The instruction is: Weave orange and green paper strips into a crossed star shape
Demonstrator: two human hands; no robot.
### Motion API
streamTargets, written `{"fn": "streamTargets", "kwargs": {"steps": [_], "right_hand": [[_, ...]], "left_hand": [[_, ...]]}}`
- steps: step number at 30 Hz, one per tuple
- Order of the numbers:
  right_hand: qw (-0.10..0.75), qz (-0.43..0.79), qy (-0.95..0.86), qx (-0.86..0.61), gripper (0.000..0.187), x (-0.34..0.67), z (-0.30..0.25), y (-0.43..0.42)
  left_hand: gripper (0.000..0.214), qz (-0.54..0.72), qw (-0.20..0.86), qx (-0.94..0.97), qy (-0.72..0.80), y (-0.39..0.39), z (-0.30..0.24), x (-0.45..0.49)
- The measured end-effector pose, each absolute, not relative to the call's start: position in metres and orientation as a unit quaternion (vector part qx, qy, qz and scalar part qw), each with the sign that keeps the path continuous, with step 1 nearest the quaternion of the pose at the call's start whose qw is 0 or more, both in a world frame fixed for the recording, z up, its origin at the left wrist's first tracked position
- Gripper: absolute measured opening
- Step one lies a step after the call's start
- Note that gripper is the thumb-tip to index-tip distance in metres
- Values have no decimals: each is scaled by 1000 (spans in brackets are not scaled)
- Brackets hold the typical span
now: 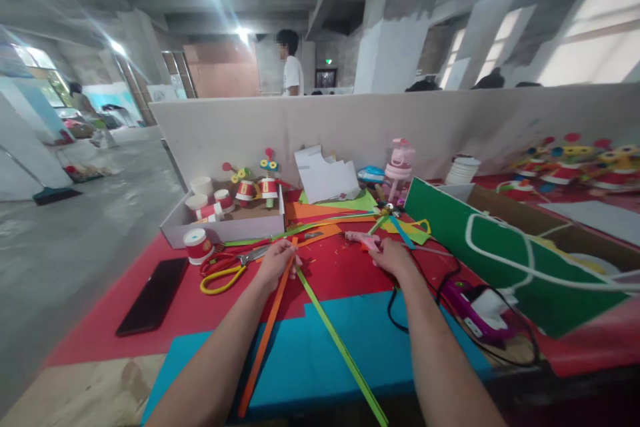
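Observation:
My left hand pinches the joined ends of an orange paper strip and a green paper strip. From there the two strips spread apart toward me over the blue sheet. Away to the right, my right hand is closed around the handle of a pink glue gun, its nozzle pointing left. Yellow-and-red scissors lie just left of my left hand. A utility knife rests a little beyond it among loose strips.
A shallow box holds paper cups and two small figures. Nearer lie a black phone and a red-and-white cup. On the right stand a green box and a purple power strip with cables. A person stands behind the partition.

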State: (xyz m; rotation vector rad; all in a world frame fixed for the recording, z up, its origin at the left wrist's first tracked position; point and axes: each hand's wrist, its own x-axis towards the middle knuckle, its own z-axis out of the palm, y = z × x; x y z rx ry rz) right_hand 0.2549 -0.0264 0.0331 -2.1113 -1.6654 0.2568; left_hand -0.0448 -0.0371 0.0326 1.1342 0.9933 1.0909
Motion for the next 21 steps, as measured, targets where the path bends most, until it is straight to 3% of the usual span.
{"fn": "streamTargets", "kwargs": {"steps": [3, 7, 11, 13, 15, 18, 21], "right_hand": [[193, 129, -579, -781, 26, 260, 26, -22], [240, 201, -533, -786, 24, 254, 28, -17], [432, 380, -439, -690, 18, 243, 38, -25], [554, 405, -404, -605, 17, 236, 48, -33], [616, 452, -384, -518, 15, 229, 61, -41], [591, 585, -377, -407, 18, 219, 76, -51], [574, 605, -391, -389, 32, 208, 78, -56]], "left_hand": [[36, 453, 600, 493, 437, -38, 32, -44], [38, 439, 597, 509, 438, -37, 29, -44], [38, 432, 592, 515, 445, -37, 29, -45], [39, 433, 590, 517, 445, -37, 29, -45], [40, 432, 591, 519, 442, -38, 30, -45], [40, 429, 597, 520, 434, -37, 29, -45], [39, 428, 608, 519, 422, -36, 26, -45]]}}
